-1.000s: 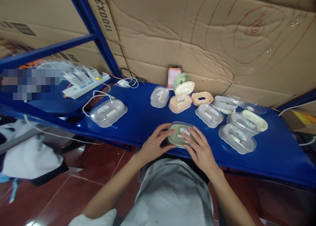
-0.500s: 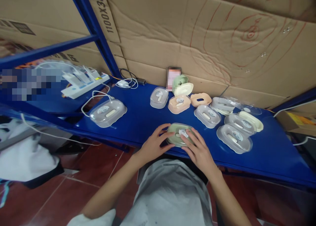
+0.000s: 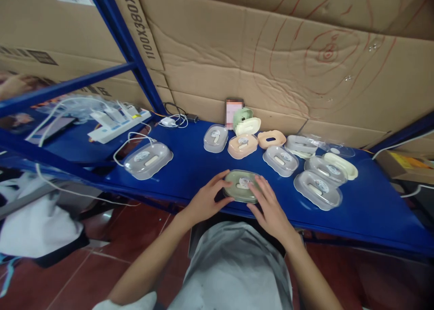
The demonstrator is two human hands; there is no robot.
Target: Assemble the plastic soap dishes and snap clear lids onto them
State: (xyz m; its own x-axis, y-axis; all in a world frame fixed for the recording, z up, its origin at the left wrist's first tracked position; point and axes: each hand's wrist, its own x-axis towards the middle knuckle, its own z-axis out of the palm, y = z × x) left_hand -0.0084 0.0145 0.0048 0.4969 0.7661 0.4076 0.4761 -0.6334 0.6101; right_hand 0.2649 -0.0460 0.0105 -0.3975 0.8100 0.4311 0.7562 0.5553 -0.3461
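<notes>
A green lidded plastic box point(image 3: 241, 193), with a clear cover, a round label and a small pale tab on top, lies flat on the blue table close to its front edge. My left hand point(image 3: 209, 197) holds its left end, fingers curved along the far side and thumb at the near side. At the right end, my right hand point(image 3: 267, 204) grips it, fingertips over the cover and thumb by the near corner. Beyond it sit a peach lidded box point(image 3: 242, 146) and a grey lidded box point(image 3: 280, 161). My palms hide little of the green box.
More grey boxes point(image 3: 318, 190) stand at right, beside a cream tray point(image 3: 341, 165). An open peach shell point(image 3: 271, 139) and a phone point(image 3: 233, 113) are at the back. A cabled grey box point(image 3: 148, 160) and power strip point(image 3: 118, 124) are left. Another person's hand point(image 3: 16, 86) shows far left.
The view has shifted slightly. My right fingers sit a little further toward the right end of the green box, uncovering more of its label. My left hand stays at the left end.
</notes>
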